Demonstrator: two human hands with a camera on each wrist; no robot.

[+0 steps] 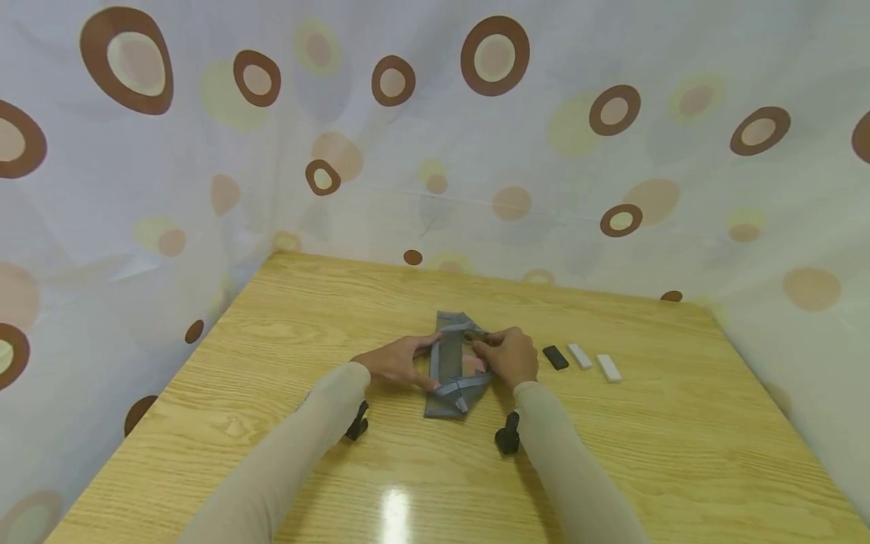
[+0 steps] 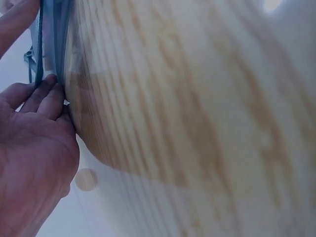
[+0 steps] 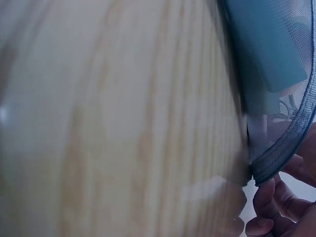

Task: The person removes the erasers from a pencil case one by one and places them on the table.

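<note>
A grey-blue mesh zipper pouch [image 1: 449, 357] lies on the wooden table, its mouth spread wide. Inside it a pinkish item [image 1: 473, 364] shows, and through the mesh in the right wrist view there is a flat teal piece [image 3: 269, 49]. At the pouch's left side, my left hand [image 1: 397, 361] has thumb and fingers spread apart, fingertips touching the zipper edge. My right hand [image 1: 511, 355] pinches the pouch's right rim; in the right wrist view the fingertips [image 3: 266, 192] are at the zipper band [image 3: 289, 143].
Right of my right hand lie a small black block [image 1: 555, 357] and two white ones, a nearer-left piece [image 1: 579, 356] and a right-hand piece [image 1: 609, 368]. A patterned curtain [image 1: 435, 151] encloses the back and sides of the table [image 1: 326, 302].
</note>
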